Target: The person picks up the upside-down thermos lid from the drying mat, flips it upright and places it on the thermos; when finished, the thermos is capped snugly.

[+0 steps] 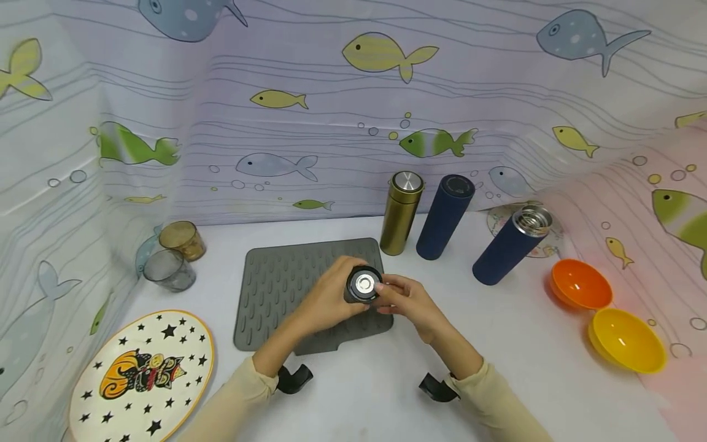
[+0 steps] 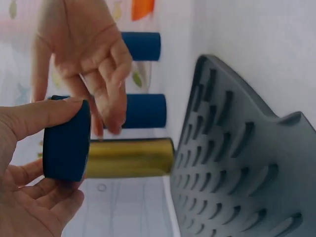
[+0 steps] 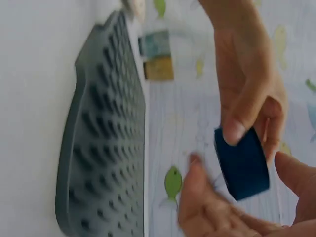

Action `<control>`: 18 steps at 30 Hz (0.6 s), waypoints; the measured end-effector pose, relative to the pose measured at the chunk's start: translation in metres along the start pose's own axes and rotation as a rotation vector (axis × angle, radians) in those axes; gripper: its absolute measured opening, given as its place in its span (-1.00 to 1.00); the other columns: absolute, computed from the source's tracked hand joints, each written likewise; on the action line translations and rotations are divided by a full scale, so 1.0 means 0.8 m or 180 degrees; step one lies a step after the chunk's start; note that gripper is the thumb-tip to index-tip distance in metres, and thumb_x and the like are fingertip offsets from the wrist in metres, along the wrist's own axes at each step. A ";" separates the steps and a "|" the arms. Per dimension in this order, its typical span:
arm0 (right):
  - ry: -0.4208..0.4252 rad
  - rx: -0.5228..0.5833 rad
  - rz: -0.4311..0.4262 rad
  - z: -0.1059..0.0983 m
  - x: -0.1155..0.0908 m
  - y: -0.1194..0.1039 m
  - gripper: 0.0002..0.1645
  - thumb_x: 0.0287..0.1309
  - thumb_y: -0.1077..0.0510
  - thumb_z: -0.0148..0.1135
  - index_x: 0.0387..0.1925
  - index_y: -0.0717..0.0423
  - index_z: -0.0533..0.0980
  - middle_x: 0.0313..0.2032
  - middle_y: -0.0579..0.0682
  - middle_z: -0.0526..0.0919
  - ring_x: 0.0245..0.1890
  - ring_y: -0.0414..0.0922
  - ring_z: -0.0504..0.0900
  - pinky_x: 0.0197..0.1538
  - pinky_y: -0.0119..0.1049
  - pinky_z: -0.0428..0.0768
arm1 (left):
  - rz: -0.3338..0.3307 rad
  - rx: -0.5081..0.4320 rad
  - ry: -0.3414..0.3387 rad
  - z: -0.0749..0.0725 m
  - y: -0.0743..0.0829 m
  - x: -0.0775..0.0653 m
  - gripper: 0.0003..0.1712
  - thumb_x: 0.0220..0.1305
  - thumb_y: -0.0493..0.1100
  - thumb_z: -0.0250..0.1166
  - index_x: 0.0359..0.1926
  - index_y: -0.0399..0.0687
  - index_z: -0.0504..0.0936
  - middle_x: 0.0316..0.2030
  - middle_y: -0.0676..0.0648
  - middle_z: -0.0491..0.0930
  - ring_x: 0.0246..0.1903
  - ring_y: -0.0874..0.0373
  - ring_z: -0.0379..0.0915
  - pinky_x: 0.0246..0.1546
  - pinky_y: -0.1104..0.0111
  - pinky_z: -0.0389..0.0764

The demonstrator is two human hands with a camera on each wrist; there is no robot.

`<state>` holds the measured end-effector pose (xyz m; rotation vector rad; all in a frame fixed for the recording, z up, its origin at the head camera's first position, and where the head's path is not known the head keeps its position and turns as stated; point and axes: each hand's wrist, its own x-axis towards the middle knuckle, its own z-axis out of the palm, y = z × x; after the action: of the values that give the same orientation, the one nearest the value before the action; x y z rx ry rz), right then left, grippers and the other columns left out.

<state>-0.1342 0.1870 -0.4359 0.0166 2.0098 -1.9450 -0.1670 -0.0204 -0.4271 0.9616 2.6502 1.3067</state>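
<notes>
My left hand (image 1: 328,298) grips a dark blue bottle lid (image 2: 66,143) above the mat, thumb on one side and fingers on the other. From the head view, the lid's black-rimmed underside with a silvery centre faces up. Close by on the right is my right hand (image 1: 411,305), its thumb at the lid's edge; whether it touches cannot be told. Both wrist views show the right fingers loosely extended, not wrapped round the lid. At the back right stands a blue bottle (image 1: 505,252) without a lid, its steel mouth showing.
Beneath the hands lies a grey ridged mat (image 1: 270,294). Behind it stand a gold bottle (image 1: 400,218) and a lidded blue bottle (image 1: 444,218). Orange (image 1: 580,284) and yellow (image 1: 626,341) bowls sit right; two glasses (image 1: 171,270) and a cat-patterned plate (image 1: 188,334) are left.
</notes>
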 end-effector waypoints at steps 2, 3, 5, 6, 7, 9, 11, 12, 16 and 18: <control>-0.0216 0.0165 0.0025 0.006 -0.004 0.000 -0.37 0.38 0.02 0.17 0.28 0.37 0.35 0.03 0.18 0.66 -0.08 -0.06 0.73 0.04 -0.18 0.68 | 0.0056 0.0007 -0.0043 -0.003 0.009 -0.005 -0.21 -0.05 -0.28 0.58 0.22 -0.11 0.43 0.10 -0.09 0.47 0.06 0.04 0.48 0.06 0.10 0.58; -0.0262 0.0231 0.0006 0.008 -0.006 0.000 -0.39 0.38 0.04 0.18 0.25 0.40 0.37 -0.01 0.14 0.69 -0.12 -0.09 0.74 0.01 -0.20 0.69 | 0.0075 0.0019 -0.0058 -0.004 0.012 -0.008 -0.21 -0.04 -0.27 0.58 0.23 -0.11 0.42 0.11 -0.09 0.46 0.05 0.04 0.49 0.04 0.10 0.59; -0.0275 0.0306 -0.0035 0.011 -0.009 0.000 -0.41 0.36 0.08 0.20 0.22 0.44 0.38 -0.07 0.09 0.72 -0.19 -0.15 0.75 -0.04 -0.24 0.70 | 0.0085 0.0040 -0.0093 -0.006 0.015 -0.012 -0.19 -0.03 -0.23 0.59 0.25 -0.11 0.41 0.13 -0.09 0.45 0.07 0.03 0.48 0.05 0.10 0.59; -0.0267 0.0324 -0.0053 0.012 -0.010 -0.001 -0.42 0.35 0.10 0.21 0.21 0.46 0.38 -0.08 0.09 0.73 -0.21 -0.16 0.75 -0.05 -0.26 0.70 | 0.0087 0.0027 -0.0105 -0.006 0.016 -0.014 -0.18 -0.02 -0.20 0.59 0.27 -0.09 0.40 0.15 -0.08 0.44 0.08 0.03 0.48 0.06 0.09 0.58; -0.0241 0.0333 -0.0067 0.013 -0.012 0.000 -0.42 0.34 0.12 0.22 0.21 0.46 0.38 -0.08 0.10 0.73 -0.22 -0.16 0.75 -0.06 -0.27 0.70 | 0.0064 -0.0028 -0.0120 -0.007 0.016 -0.015 -0.16 -0.02 -0.17 0.59 0.28 -0.07 0.40 0.17 -0.08 0.44 0.11 0.03 0.46 0.08 0.08 0.57; -0.0114 0.0288 -0.0103 0.015 -0.015 -0.001 -0.42 0.31 0.14 0.25 0.23 0.43 0.39 -0.05 0.15 0.72 -0.22 -0.17 0.75 -0.07 -0.28 0.71 | -0.0025 -0.0190 -0.0131 -0.010 0.015 -0.018 -0.13 0.00 -0.09 0.59 0.32 -0.03 0.38 0.22 -0.07 0.41 0.19 0.02 0.41 0.16 0.03 0.52; 0.0092 0.0187 -0.0212 0.017 -0.020 -0.002 -0.42 0.27 0.16 0.29 0.23 0.39 0.42 -0.03 0.20 0.71 -0.21 -0.15 0.75 -0.09 -0.30 0.70 | -0.0175 -0.0470 -0.0141 -0.015 0.015 -0.020 -0.11 0.03 -0.02 0.57 0.36 0.00 0.35 0.26 -0.08 0.39 0.26 0.01 0.36 0.26 0.00 0.44; 0.0200 0.0079 -0.0326 0.018 -0.022 -0.002 -0.43 0.26 0.18 0.31 0.23 0.36 0.44 -0.02 0.21 0.70 -0.18 -0.14 0.75 -0.08 -0.31 0.70 | -0.0234 -0.0639 -0.0153 -0.018 0.014 -0.020 -0.11 0.06 -0.02 0.55 0.37 -0.01 0.33 0.29 -0.10 0.38 0.30 -0.01 0.33 0.31 0.00 0.39; 0.0727 -0.0809 -0.1237 0.023 -0.033 -0.003 -0.47 0.16 0.26 0.40 0.16 0.29 0.52 -0.05 0.19 0.72 -0.14 -0.07 0.75 -0.12 -0.31 0.71 | -0.0460 -0.1228 -0.0274 -0.030 0.014 -0.019 -0.18 0.18 -0.03 0.46 0.39 -0.09 0.30 0.34 -0.19 0.35 0.39 -0.07 0.24 0.45 0.08 0.22; 0.0953 -0.1359 -0.1844 0.024 -0.036 -0.002 -0.47 0.09 0.33 0.43 0.13 0.31 0.53 -0.04 0.18 0.71 -0.12 -0.02 0.75 -0.12 -0.26 0.72 | -0.0496 -0.1405 -0.0361 -0.034 0.014 -0.018 -0.20 0.22 -0.05 0.43 0.40 -0.14 0.30 0.36 -0.22 0.33 0.41 -0.09 0.21 0.46 0.11 0.20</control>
<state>-0.1030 0.1750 -0.4271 -0.4493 2.8422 -1.8416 -0.1575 -0.0423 -0.4044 0.7256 2.1634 1.6415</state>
